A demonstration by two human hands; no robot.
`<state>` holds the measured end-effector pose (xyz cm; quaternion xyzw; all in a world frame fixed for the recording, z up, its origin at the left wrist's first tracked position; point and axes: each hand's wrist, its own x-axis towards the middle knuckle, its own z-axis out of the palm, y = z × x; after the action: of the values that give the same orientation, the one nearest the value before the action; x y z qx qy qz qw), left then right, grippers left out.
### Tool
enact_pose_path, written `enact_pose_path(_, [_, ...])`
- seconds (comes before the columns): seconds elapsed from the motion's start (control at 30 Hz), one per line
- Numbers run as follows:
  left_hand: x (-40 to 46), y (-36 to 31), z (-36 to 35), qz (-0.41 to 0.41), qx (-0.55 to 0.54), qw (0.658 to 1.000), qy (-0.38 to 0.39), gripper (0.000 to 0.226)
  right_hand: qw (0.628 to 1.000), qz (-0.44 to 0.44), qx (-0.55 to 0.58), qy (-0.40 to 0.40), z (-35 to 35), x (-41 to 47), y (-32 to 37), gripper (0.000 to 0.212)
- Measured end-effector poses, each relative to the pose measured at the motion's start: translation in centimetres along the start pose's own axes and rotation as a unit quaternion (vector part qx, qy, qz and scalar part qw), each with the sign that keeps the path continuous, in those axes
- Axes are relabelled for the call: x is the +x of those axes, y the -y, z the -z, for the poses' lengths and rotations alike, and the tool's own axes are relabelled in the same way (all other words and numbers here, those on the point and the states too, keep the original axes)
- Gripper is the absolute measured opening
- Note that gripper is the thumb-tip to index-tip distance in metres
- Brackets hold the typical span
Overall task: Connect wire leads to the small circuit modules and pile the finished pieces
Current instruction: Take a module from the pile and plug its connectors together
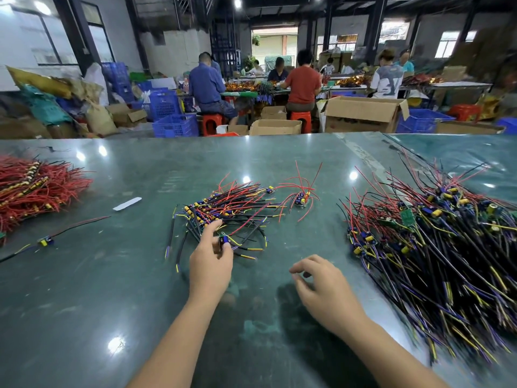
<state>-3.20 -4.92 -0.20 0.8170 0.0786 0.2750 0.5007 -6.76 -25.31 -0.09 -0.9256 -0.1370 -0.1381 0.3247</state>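
Head view: module [224,240] in left hand [210,266].

Hands [211,260] [319,284] beside wired module pile [223,211]

**Two bare forearms and hands, seen from above**

Two arms enter from the bottom edge. Both forearms are uncovered up to the frame's lower border, with no sleeve in view. The left hand [210,264] and the right hand [321,287] wear no gloves, rings, watch or wristband. The fingers are slim, with short, unpainted nails. The hands look slightly blurred.
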Motion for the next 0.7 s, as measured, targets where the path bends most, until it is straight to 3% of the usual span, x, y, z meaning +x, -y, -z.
enact_pose_path(0.07, [-0.5,-0.8,-0.2,0.065,-0.169,0.982,0.05,0.04,0.999,-0.006,0.05,0.011,-0.1,0.0,0.3,0.013])
enact_pose_path(0.13, [-1.5,-1.3,-0.4,0.093,-0.247,0.958,0.109,0.035,0.993,-0.03,0.116,0.022,-0.4,0.0,0.6,0.016])
enact_pose_path(0.27, [-3.4,-1.9,-1.3,0.067,-0.257,0.94,0.216,0.026,0.958,-0.09,0.268,0.054,-0.5,0.1,1.4,0.018])
enact_pose_path(0.4, [-4.3,-2.3,-2.0,0.051,-0.257,0.922,0.287,0.034,0.918,-0.122,0.377,0.031,-0.7,0.2,1.9,0.024])
enact_pose_path(0.53, [-4.4,-2.5,-1.9,0.048,-0.249,0.915,0.313,0.03,0.902,-0.132,0.41,-0.016,-0.5,0.4,1.7,0.018])
enact_pose_path(0.63, [-4.4,-3.0,-1.8,0.066,-0.279,0.913,0.289,0.008,0.911,-0.125,0.393,-0.02,-0.7,0.4,1.6,0.013])
enact_pose_path(0.7, [-4.4,-3.2,-1.7,0.075,-0.285,0.914,0.281,0.012,0.907,-0.129,0.4,-0.013,-0.8,0.3,1.5,0.014])
